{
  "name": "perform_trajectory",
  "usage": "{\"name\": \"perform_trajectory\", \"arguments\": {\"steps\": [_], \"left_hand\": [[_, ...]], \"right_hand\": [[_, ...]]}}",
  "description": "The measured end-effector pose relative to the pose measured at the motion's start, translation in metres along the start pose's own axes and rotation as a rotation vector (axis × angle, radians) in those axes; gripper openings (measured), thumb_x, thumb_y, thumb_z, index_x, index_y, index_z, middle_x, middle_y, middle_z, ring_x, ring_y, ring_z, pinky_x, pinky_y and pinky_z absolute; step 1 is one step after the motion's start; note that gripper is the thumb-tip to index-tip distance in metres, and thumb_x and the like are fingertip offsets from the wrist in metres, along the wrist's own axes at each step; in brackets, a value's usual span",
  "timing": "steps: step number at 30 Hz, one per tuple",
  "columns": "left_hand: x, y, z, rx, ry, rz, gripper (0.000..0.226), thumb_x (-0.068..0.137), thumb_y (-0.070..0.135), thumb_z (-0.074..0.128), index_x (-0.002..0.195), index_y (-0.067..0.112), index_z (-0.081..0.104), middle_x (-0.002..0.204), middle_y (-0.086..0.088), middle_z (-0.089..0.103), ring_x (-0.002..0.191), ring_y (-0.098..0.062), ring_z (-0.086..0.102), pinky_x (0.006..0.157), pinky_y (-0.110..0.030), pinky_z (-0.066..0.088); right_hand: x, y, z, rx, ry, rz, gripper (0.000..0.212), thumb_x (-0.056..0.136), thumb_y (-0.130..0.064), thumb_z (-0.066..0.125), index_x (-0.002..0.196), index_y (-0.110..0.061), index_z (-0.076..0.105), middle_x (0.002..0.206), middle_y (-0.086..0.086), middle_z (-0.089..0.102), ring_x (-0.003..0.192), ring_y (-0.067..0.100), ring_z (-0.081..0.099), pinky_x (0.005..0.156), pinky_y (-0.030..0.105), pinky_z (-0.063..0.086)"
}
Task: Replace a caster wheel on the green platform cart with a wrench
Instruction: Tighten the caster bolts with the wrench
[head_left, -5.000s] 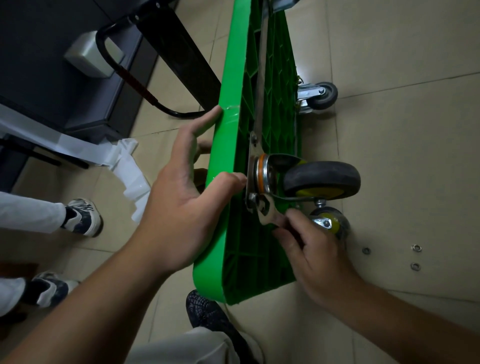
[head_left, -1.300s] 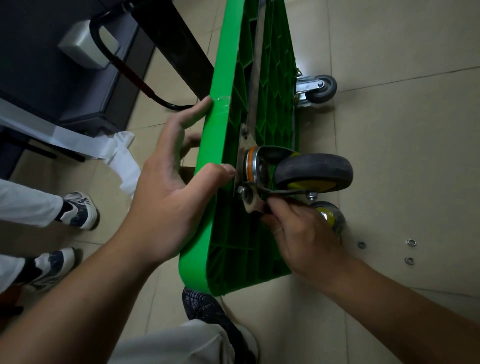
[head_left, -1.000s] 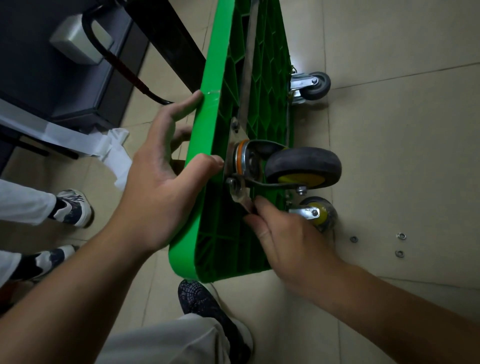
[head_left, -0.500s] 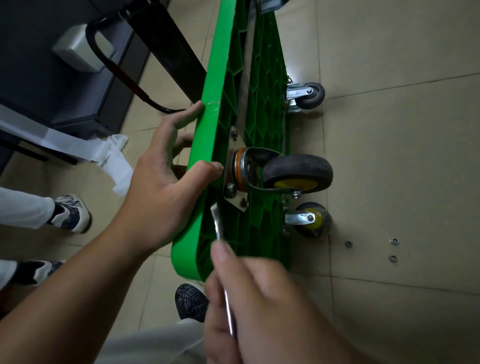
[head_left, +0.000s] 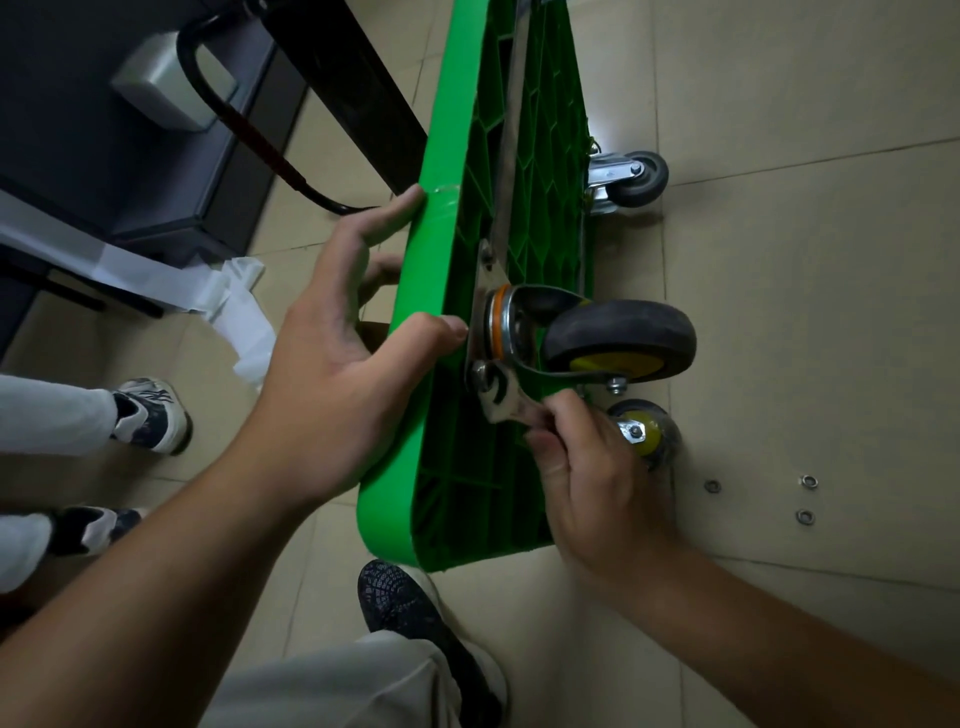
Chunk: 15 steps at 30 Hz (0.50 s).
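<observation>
**Wrench on the caster bolt, cart held on edge**

The green plastic platform cart (head_left: 441, 249) stands tipped on its long edge on the beige tiled floor (head_left: 805, 312), with its ribbed honeycomb underside facing right. The left hand (head_left: 332, 374) grips the smooth upper rim, thumb hooked over onto the underside and fingers spread along the far face. Fixed to the underside is the black rubber caster wheel (head_left: 621, 338) with a yellow hub, carried in a bright steel fork and plate. The right hand (head_left: 597, 478) pinches the shank of a flat steel open-ended wrench (head_left: 501, 397), whose jaw sits round a bolt head (head_left: 480, 371) at the plate's corner. A second yellow-hubbed caster (head_left: 647, 431) lies on the floor just behind that hand. Three small metal washers (head_left: 712, 486) lie scattered nearby. A small grey caster (head_left: 636, 179) shows farther along the cart.
</observation>
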<state>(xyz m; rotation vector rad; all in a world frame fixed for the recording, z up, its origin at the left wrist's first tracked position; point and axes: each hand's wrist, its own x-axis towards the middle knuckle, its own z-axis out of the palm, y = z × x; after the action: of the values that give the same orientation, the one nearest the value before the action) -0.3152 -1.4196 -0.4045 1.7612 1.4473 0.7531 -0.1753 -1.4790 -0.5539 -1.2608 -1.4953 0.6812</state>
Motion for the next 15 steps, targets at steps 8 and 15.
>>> {"name": "perform_trajectory", "arguments": {"steps": [8, 15], "left_hand": [[0.000, -0.001, 0.000, -0.005, 0.005, -0.011, 0.080, 0.075, 0.047, 0.063, 0.151, 0.037, 0.040, 0.128, 0.005, 0.064, 0.093, -0.013, 0.075, 0.067, -0.025, 0.061], [0.001, -0.002, -0.002, 0.026, 0.015, -0.010, 0.079, 0.076, 0.048, 0.063, 0.151, 0.037, 0.040, 0.129, 0.003, 0.065, 0.093, -0.016, 0.074, 0.072, -0.033, 0.063]], "right_hand": [[0.006, -0.002, 0.001, -0.074, -0.098, 0.032, 0.035, 0.105, -0.053, 0.019, 0.099, -0.027, 0.042, 0.081, -0.014, 0.043, 0.069, 0.006, 0.041, 0.060, 0.024, 0.033], [0.006, -0.019, -0.012, 0.011, -0.332, 0.187, 0.038, 0.096, -0.063, 0.021, 0.106, -0.035, 0.045, 0.081, -0.010, 0.064, 0.074, 0.014, 0.063, 0.063, 0.040, 0.052]]}}
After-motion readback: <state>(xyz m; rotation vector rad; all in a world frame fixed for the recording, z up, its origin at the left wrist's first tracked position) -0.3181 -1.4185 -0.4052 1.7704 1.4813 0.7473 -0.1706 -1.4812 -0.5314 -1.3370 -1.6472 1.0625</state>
